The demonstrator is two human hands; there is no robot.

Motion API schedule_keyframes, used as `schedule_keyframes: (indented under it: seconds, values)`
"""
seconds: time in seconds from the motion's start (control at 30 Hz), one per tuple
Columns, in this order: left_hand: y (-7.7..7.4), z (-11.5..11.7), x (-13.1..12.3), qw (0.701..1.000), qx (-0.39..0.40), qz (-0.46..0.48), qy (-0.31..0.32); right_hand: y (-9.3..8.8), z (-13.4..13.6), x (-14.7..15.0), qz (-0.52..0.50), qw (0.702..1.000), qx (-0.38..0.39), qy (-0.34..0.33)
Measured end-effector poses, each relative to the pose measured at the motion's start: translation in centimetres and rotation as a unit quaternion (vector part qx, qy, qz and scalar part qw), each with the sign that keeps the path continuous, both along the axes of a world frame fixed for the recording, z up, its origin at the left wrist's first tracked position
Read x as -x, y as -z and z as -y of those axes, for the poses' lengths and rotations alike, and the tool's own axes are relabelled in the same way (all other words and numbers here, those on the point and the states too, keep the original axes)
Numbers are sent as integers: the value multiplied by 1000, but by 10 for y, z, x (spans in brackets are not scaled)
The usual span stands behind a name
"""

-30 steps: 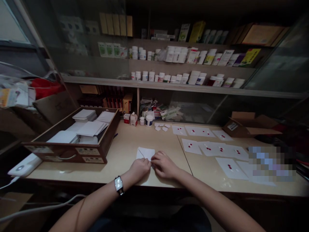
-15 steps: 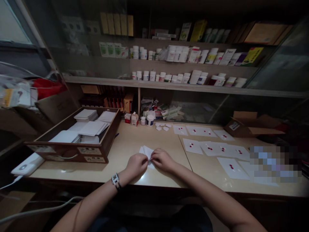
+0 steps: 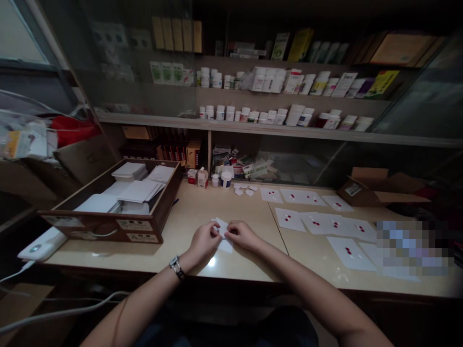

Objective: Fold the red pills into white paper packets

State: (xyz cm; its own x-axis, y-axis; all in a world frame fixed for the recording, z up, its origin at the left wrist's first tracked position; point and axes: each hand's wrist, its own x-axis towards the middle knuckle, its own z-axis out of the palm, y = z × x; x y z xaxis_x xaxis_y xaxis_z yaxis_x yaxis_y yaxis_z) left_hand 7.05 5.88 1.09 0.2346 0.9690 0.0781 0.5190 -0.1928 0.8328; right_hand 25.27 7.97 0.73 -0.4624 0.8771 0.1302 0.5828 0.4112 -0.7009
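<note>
Both my hands meet over a small white sheet of paper [image 3: 226, 246] on the table's near middle. My left hand [image 3: 204, 242], with a watch [image 3: 176, 266] on its wrist, pinches the paper's left side between thumb and curled fingers. From the right, my right hand [image 3: 243, 235] pinches the same paper, its fingertips close to the left ones. The paper looks partly folded, and fingers hide its middle. Behind the hands lie several small folded paper packets [image 3: 249, 192]. To the right, white sheets [image 3: 289, 225] lie in rows, bearing dark red and white pills [image 3: 348, 251].
A wooden drawer [image 3: 139, 236] holding stacks of white paper [image 3: 96, 204] stands at left, beside a white power strip [image 3: 41, 245]. White bottles [image 3: 225, 180] and small boxes [image 3: 203, 178] line the table's back. An open cardboard box [image 3: 356, 192] sits at back right, below shelves of medicine.
My left hand has turned slightly, and its thumb and index finger now form a rounder pinch on the paper. My right hand stays almost in place. The view has shifted slightly.
</note>
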Motion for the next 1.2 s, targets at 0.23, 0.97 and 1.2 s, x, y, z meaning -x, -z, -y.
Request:
schedule_keyframes:
  seconds: [0.23,0.97,1.2]
  values:
    - [3,-2,-2,999,0,-30,-17,8,-3,3,19,999,-1,36]
    - [6,23,4,923,-237,-286,104,3,-5,12,70,994,1,78]
    - [10,16,4,918,-260,-275,118,4,3,14,58,993,-68,76]
